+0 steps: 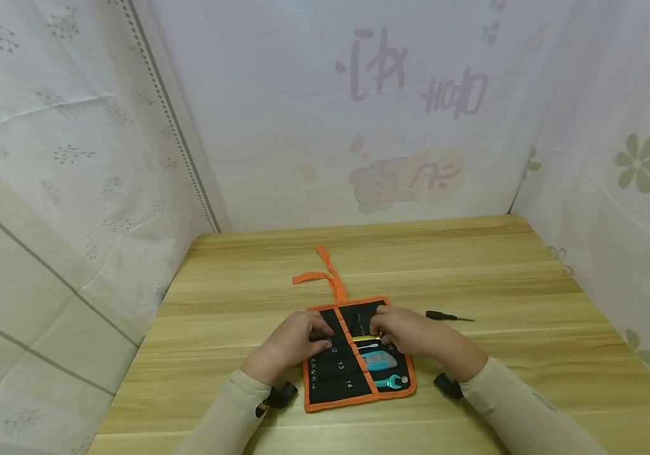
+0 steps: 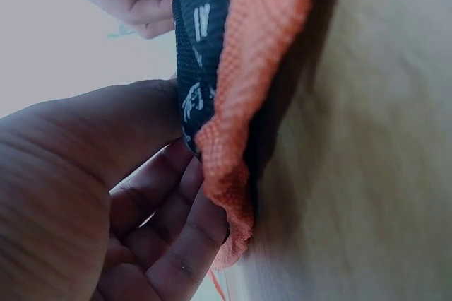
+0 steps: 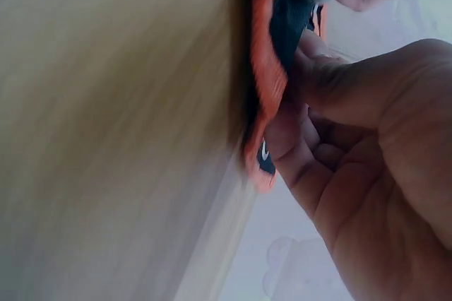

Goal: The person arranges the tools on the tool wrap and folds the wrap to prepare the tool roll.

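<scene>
A black tool pouch (image 1: 330, 379) with orange trim lies spread on the table, white numbers beside its pockets. My left hand (image 1: 293, 341) rests on its left half, fingers loosely bent and fingertips touching the black cloth. In the left wrist view the pouch edge hides those fingertips. Over the upper right pockets, my right hand (image 1: 410, 330) pinches with thumb and fingers at the end of a yellow tool (image 1: 363, 339); the pinched part is mostly hidden. Below it sit a slim metal tool (image 1: 367, 346), a teal utility knife (image 1: 379, 361) and a teal wrench (image 1: 391, 382), tucked in pockets.
A black-handled screwdriver (image 1: 443, 315) lies on the wooden table (image 1: 234, 278), right of the pouch. Orange tie straps (image 1: 333, 283) stretch from the pouch toward the back. Printed curtains (image 1: 279, 114) enclose the table at the back and both sides.
</scene>
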Demonstrator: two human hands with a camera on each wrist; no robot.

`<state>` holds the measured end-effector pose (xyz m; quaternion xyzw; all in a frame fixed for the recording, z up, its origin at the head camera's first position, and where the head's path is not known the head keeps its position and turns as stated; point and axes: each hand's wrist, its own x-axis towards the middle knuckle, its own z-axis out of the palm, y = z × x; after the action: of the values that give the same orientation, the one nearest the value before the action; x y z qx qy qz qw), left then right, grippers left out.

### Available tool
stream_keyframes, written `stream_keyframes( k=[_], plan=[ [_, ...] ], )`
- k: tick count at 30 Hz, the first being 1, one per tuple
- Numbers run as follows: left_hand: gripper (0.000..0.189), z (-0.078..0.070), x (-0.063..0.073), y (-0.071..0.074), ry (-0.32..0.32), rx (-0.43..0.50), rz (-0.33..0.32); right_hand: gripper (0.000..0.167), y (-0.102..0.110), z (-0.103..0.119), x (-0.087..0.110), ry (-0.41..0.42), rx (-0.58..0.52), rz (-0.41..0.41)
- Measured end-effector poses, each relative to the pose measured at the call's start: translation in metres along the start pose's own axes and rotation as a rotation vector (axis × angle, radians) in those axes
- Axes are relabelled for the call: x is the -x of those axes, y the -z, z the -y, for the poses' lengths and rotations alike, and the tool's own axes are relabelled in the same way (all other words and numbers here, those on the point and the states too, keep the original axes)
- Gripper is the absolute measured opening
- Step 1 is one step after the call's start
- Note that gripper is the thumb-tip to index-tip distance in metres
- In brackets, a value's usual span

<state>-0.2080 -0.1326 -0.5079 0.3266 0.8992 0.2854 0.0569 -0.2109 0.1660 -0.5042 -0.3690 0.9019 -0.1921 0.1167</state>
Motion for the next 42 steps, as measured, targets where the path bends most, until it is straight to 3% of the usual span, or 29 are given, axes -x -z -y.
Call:
stream_keyframes(
  k=[14, 23, 28, 35, 42],
  plan=[
    [0.014, 0.001, -0.001, 0.000, -0.005, 0.001, 0.008, 0.013, -0.003, 0.004, -0.009, -0.039, -0.011, 0.043],
    [0.013, 0.007, 0.001, 0.000, 0.042, 0.161, 0.028, 0.012, 0.000, 0.007, -0.009, -0.035, -0.019, 0.018],
    [0.013, 0.007, 0.001, 0.000, 0.038, 0.188, 0.031, 0.015, 0.003, 0.008, -0.005, -0.042, -0.033, 0.012],
    [0.013, 0.007, 0.002, 0.000, 0.042, 0.173, 0.029, 0.022, 0.007, 0.001, 0.006, -0.062, -0.037, -0.021],
    [0.008, 0.010, 0.000, 0.000, 0.056, 0.136, 0.034, 0.024, 0.010, -0.010, 0.020, -0.061, -0.112, -0.041]
  ],
)
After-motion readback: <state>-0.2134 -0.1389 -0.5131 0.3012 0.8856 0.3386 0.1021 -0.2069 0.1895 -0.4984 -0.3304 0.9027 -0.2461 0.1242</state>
